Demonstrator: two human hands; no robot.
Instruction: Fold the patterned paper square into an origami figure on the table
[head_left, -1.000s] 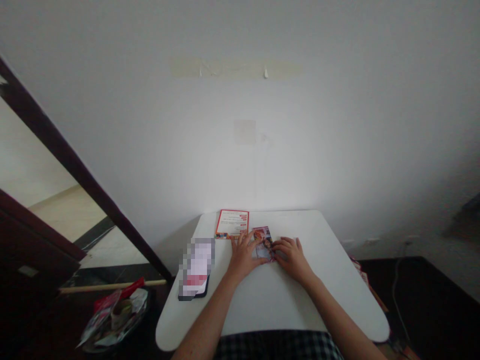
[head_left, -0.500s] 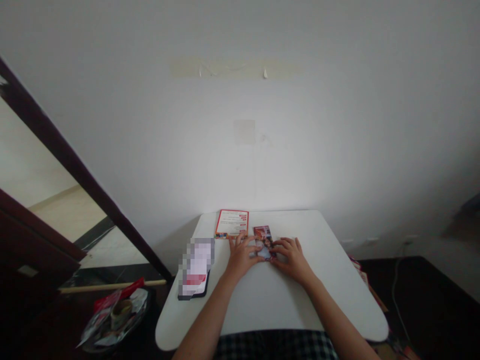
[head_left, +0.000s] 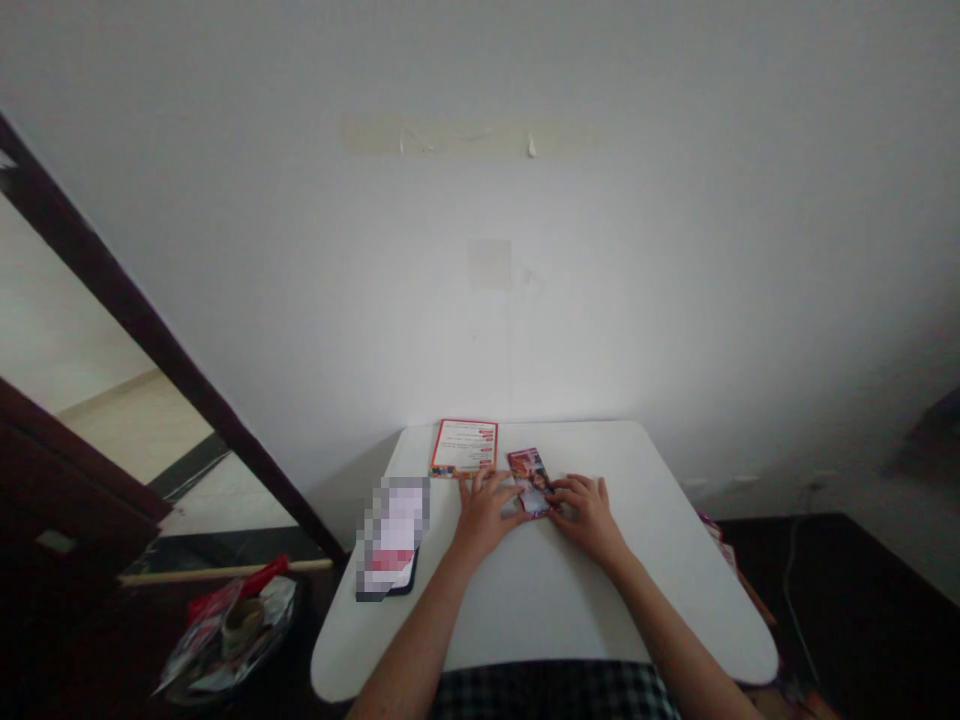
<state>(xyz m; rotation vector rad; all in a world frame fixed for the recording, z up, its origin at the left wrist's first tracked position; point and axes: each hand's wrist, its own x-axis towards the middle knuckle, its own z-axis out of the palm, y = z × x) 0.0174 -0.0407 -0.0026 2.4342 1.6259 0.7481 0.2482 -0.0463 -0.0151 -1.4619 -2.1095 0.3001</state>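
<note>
A small, colourful printed card (head_left: 534, 480) lies on the white table (head_left: 525, 610), slanting a little to the right towards me. At its left edge, my left hand (head_left: 486, 510) holds it with thumb and forefinger while the other fingers spread over the tabletop. The fingertips of my right hand (head_left: 585, 515) close on the lower right edge. Parts of the card's sides are hidden by my fingers. Just beyond my left fingertips is a red-bordered printed sheet or booklet (head_left: 465, 443).
A phone (head_left: 397, 540), mostly pixelated, rests on the table's left side. The wall (head_left: 570, 330) meets the table's far edge. On the floor to the left stands a bin (head_left: 195, 690) with wrappers and a cardboard roll (head_left: 241, 628). A cable (head_left: 789, 590) hangs at right.
The near end of the card has swung slightly to the right, so it slants more. My right hand has shifted a little to the right with it; my left hand has barely moved.
</note>
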